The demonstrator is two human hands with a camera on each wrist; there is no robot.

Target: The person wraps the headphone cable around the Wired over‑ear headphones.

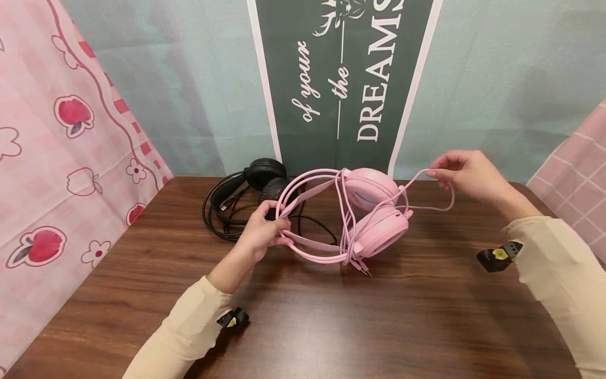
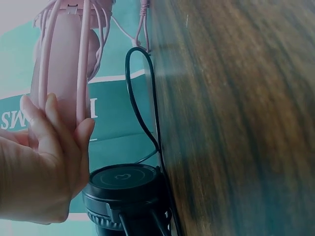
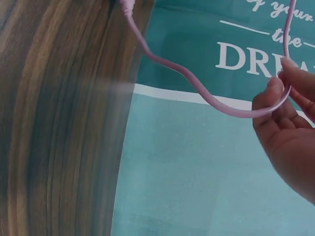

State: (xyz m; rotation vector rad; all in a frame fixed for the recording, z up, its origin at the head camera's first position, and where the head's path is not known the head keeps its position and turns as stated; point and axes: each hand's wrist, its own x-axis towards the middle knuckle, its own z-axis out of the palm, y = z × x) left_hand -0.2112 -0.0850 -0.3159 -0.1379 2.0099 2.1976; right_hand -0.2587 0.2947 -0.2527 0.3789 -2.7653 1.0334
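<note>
Pink headphones [image 1: 379,229] are held sideways over the table, their ear cups toward the right. My left hand [image 1: 265,229] grips the headband at its top, fingers curled round the band and its thin outer rails in the left wrist view. A pink cable [image 1: 347,210] wraps around the headband near the cups, with a metal plug [image 1: 364,269] hanging below. Between thumb and fingers, my right hand [image 1: 473,176] pinches a loop of this cable [image 3: 197,88], drawn out to the right of the cups. Behind the left hand lie black headphones [image 1: 266,173] with their own black cable.
The brown wooden table [image 1: 331,321] runs back to a green and teal cloth backdrop [image 1: 189,79] with white lettering. A pink patterned cloth [image 1: 57,173] hangs at the left, a pink checked one [image 1: 577,173] at the right. The black cable [image 1: 314,221] trails beneath the pink headband.
</note>
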